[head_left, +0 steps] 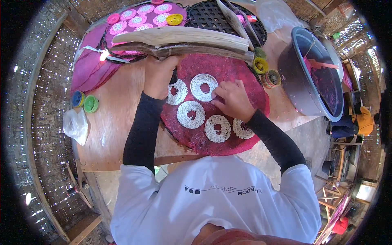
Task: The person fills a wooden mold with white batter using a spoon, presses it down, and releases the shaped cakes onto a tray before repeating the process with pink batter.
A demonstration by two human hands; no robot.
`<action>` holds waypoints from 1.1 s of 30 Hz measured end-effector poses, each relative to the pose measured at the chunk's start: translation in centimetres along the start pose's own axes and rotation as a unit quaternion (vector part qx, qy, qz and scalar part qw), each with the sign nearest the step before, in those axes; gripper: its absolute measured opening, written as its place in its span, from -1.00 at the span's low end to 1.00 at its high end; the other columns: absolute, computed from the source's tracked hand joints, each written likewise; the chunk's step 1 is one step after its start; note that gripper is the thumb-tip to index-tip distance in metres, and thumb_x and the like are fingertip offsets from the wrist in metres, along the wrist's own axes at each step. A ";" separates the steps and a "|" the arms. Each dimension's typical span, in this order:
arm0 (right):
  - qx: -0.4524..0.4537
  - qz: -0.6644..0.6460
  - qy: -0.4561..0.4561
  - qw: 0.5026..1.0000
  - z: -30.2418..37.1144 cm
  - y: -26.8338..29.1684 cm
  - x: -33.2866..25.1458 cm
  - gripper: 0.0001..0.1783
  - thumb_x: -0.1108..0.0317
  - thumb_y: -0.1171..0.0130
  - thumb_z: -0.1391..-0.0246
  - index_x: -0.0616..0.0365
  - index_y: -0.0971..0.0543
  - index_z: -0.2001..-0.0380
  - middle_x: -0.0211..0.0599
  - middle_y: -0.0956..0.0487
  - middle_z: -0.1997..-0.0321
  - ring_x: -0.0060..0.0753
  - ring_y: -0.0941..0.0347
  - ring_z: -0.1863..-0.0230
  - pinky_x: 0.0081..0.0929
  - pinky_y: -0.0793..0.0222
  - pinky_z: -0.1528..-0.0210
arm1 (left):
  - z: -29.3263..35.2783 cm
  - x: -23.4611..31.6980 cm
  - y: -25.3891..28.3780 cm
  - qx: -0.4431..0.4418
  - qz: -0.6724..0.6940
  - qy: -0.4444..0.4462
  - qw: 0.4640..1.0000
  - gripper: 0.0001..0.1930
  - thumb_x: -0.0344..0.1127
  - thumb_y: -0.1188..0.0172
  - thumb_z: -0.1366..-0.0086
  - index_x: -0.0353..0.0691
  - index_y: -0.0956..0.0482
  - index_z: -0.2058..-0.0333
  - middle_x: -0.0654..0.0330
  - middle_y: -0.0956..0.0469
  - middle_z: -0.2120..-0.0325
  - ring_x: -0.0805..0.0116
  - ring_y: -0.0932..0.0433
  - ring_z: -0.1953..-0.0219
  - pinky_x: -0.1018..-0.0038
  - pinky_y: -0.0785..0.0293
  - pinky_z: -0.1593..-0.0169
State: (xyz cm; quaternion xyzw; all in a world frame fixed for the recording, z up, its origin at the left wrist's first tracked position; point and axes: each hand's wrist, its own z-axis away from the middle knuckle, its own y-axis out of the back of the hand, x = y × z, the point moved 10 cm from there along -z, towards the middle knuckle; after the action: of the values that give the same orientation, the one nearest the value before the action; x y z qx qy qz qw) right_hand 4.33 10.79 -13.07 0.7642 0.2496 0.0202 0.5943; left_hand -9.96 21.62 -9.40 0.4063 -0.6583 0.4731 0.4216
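My left hand [160,76] is closed around a wooden press [183,37], two long pieces of wood lying one above the other across the far side of a red cloth [228,67]. Below that fist, part of a dark cylinder shows; the rest is hidden. With bent fingers my right hand [234,98] grips the right rim of a thin round ring mould [204,74], which encircles a lacy white dough ring [196,87]. Several similar dough rings [191,114] lie around it on the cloth, one partly under my right wrist.
At the far left, pink-edged dough rounds [138,20] cover a purple cloth [92,67]. A black woven tray [204,18] lies behind the press. To the right stands a large grey tub [295,77] with a pink scoop [324,64]. Small green tubs [90,104] sit left.
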 end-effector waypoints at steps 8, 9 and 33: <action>-0.012 0.006 -0.006 1.000 -0.7 -0.7 0.1 -0.86 0.25 -0.12 0.20 -0.02 -0.50 0.48 -0.36 -0.38 0.47 -0.32 -0.34 0.31 -0.26 -0.09 0.22 | 0.0 -0.9 0.1 0.000 -0.023 0.042 0.999 -0.90 -0.49 -0.09 0.04 -0.29 -0.49 0.46 0.30 -0.44 0.61 0.54 -0.34 0.61 0.62 -0.21 0.54; -0.007 0.002 0.002 1.000 -0.8 -0.7 -0.1 -0.89 0.27 -0.13 0.19 -0.02 -0.50 0.51 -0.37 -0.37 0.49 -0.32 -0.33 0.33 -0.27 -0.08 0.23 | 0.0 -0.7 0.0 -0.002 -0.029 0.035 0.999 -0.90 -0.48 -0.10 0.04 -0.28 -0.49 0.47 0.31 -0.44 0.61 0.54 -0.34 0.61 0.61 -0.21 0.53; -0.032 -0.050 0.088 0.994 0.0 -0.4 -1.0 -0.41 0.54 -0.08 0.34 -0.14 -0.39 0.10 -0.46 -0.46 0.40 -0.43 -0.36 0.20 -0.05 0.05 -0.12 | -0.5 -0.9 0.2 -0.001 -0.010 0.041 0.999 -0.89 -0.50 -0.10 0.05 -0.28 -0.48 0.45 0.31 -0.45 0.60 0.55 -0.34 0.61 0.63 -0.24 0.53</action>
State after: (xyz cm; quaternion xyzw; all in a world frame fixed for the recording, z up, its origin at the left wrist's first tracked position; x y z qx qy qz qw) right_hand 3.31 10.45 -13.17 0.7262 0.3382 0.0652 0.5950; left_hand -9.80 22.26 -10.17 0.3930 -0.6366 0.4847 0.4532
